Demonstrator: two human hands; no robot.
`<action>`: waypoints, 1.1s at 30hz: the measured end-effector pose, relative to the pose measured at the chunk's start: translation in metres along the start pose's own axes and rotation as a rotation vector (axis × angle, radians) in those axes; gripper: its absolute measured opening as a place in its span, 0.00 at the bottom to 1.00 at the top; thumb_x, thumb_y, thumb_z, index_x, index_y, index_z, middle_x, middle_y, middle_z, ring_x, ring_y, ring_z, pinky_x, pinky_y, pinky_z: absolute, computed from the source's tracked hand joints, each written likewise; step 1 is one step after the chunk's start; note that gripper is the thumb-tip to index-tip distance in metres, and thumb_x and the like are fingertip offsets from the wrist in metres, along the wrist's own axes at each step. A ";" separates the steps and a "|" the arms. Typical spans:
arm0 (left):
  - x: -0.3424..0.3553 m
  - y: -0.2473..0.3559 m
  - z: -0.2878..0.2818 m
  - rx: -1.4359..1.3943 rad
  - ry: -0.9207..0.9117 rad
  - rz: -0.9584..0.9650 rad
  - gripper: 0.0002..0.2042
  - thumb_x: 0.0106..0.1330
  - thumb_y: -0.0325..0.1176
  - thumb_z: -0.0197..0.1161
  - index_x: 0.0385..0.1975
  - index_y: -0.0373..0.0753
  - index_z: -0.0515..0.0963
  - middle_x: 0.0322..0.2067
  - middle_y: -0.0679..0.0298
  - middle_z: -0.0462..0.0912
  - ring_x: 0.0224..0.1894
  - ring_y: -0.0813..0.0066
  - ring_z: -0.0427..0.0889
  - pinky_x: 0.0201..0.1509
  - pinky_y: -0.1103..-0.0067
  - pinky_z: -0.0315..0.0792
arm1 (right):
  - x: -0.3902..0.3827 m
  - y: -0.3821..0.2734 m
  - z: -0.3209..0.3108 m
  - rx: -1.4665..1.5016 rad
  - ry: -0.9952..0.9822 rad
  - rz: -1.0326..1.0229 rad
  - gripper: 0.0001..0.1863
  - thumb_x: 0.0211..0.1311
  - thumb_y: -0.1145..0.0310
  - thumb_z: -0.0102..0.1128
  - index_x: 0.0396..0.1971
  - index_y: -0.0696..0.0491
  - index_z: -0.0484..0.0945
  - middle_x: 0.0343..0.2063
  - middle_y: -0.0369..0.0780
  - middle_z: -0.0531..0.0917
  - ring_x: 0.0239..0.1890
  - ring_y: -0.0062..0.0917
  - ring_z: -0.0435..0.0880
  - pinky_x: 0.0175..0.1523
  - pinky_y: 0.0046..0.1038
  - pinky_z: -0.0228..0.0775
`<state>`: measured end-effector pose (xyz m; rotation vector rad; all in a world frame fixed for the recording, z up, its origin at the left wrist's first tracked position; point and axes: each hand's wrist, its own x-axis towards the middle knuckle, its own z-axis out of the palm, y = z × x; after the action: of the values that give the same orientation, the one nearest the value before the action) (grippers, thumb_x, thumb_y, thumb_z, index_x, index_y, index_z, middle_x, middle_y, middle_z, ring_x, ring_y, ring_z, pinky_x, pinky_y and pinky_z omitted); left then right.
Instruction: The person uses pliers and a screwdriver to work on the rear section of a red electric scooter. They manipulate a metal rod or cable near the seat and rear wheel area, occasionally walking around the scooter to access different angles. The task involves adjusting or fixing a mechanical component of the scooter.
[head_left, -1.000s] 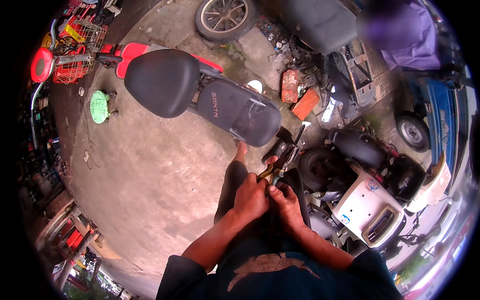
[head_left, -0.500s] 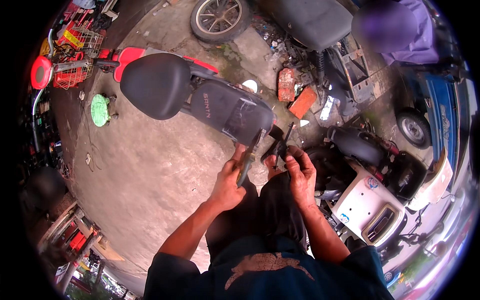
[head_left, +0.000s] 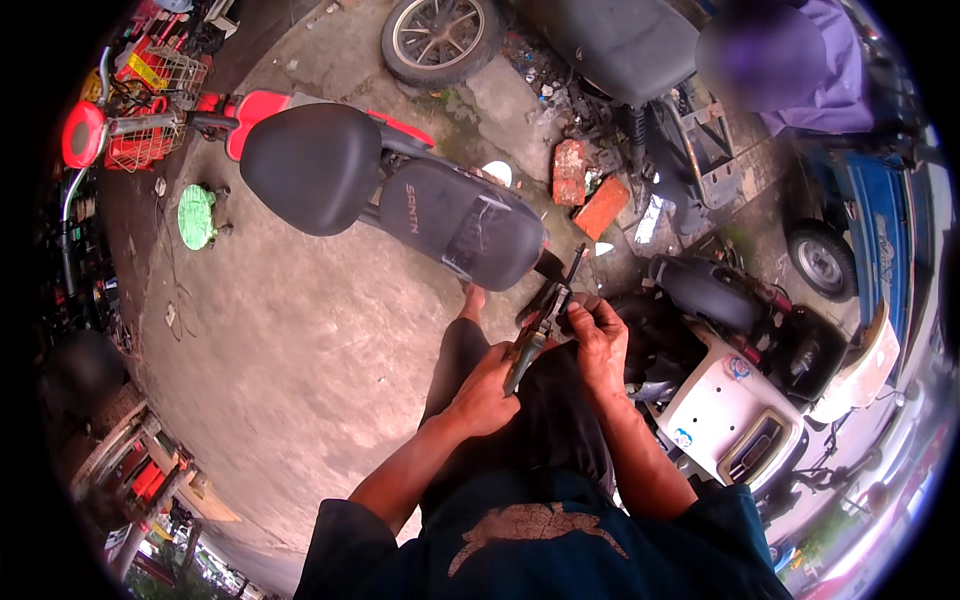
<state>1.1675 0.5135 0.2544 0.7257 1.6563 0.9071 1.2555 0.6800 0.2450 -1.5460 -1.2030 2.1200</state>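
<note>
In my left hand (head_left: 482,394) is a pair of pliers (head_left: 527,358), its dark handles closed in my fingers. The pliers' jaws point up and right, against a small dark part with a thin black rod (head_left: 576,264) sticking up from it. My right hand (head_left: 600,345) pinches that part between thumb and fingers. Whether the jaws bite on the part I cannot tell. Both hands are in front of my knees, just below the rear end of a scooter's black seat (head_left: 470,220).
Two red bricks (head_left: 602,206) lie beyond my hands, near a loose wheel (head_left: 440,40). A white scooter body (head_left: 735,400) stands close on the right. A person in purple (head_left: 825,70) is at the upper right. A green stool (head_left: 197,217) stands on the left.
My left hand has moved right and down, bringing the pliers from beside the seat's end to the dark part. My right hand has stayed nearly in place.
</note>
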 end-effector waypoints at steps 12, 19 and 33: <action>-0.001 -0.007 0.000 0.045 0.041 -0.036 0.13 0.51 0.19 0.55 0.37 0.37 0.75 0.46 0.53 0.71 0.48 0.51 0.76 0.53 0.66 0.71 | 0.005 0.014 -0.001 0.059 0.029 -0.043 0.08 0.64 0.69 0.57 0.36 0.58 0.79 0.25 0.35 0.81 0.25 0.16 0.75 0.34 0.19 0.67; -0.001 0.008 0.001 -0.014 0.013 -0.127 0.10 0.47 0.17 0.54 0.31 0.34 0.73 0.37 0.61 0.71 0.35 0.71 0.74 0.42 0.77 0.71 | -0.001 0.007 -0.002 0.154 0.001 0.003 0.09 0.64 0.67 0.58 0.37 0.58 0.79 0.26 0.32 0.77 0.27 0.14 0.71 0.34 0.19 0.64; -0.030 0.026 0.024 -0.177 0.122 -0.322 0.31 0.46 0.20 0.56 0.58 0.38 0.72 0.54 0.62 0.72 0.54 0.73 0.74 0.56 0.80 0.69 | -0.020 0.069 -0.164 0.027 0.086 0.094 0.09 0.63 0.65 0.59 0.37 0.56 0.78 0.26 0.33 0.79 0.27 0.17 0.74 0.35 0.21 0.66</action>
<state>1.1991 0.5076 0.2879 0.2762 1.7123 0.8644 1.4249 0.7008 0.1917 -1.6948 -1.0887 2.0945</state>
